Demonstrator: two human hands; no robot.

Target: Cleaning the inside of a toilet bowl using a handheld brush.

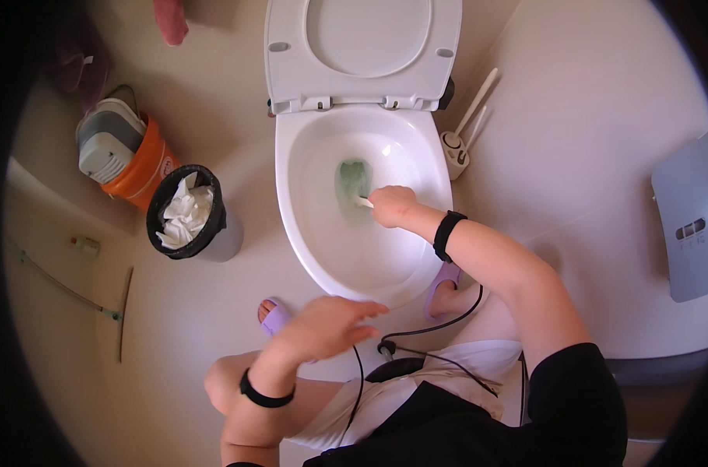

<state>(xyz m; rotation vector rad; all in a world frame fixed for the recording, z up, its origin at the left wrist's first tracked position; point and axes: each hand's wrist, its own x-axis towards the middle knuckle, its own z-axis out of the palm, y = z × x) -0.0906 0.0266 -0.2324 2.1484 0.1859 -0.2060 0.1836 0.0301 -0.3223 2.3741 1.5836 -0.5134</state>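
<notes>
My right hand (393,204) is inside the white toilet bowl (307,140), shut on a white handle (364,202). Only a short piece of that handle shows beyond my fingers, pointing towards the green-tinted water (354,172) at the bottom. Whatever is on its far end cannot be made out. Above the front rim my left hand (330,327) hovers, slightly blurred, fingers apart and holding nothing. The toilet seat (285,76) and lid (368,35) are raised.
Beside the toilet on the right stands a brush holder (456,166) with long white handles. To the left are a black-lined bin (228,236) of crumpled tissue (187,213), an orange bucket (162,181) and a squeegee (122,315). A black cable (361,379) crosses my lap.
</notes>
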